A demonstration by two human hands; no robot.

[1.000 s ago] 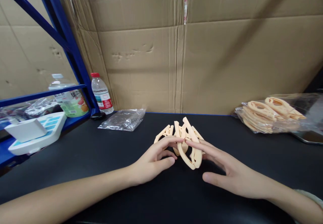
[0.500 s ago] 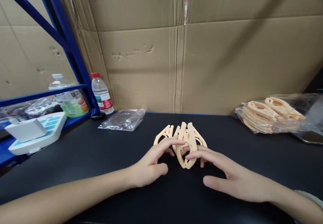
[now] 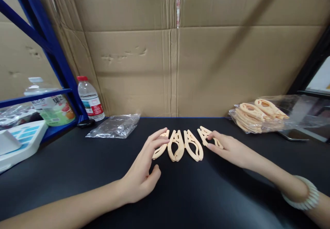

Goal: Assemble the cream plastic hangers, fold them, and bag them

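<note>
Mid-bench, toward the far edge: left hand open, fingertips on the leftmost of four peach clip halves lying flat in a row; right hand open, touching the rightmost. Judgement: press lightly, keep spacing even. Bagged pieces near far-right edge.

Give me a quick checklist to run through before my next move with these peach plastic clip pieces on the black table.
1. Four peach clip pieces lie flat in a row on the black table: ok.
2. Pieces apart, none overlapping: the two middle ones ok; the outer two partly hidden by hands, cannot tell.
3. Left hand open, fingers on the leftmost piece: ok.
4. Right hand open, fingers resting on the rightmost piece: ok.
5. Bag of spare pieces at far right, apart from the row: ok.
6. Empty plastic bag lies left of the row, not touching it: ok.
</note>
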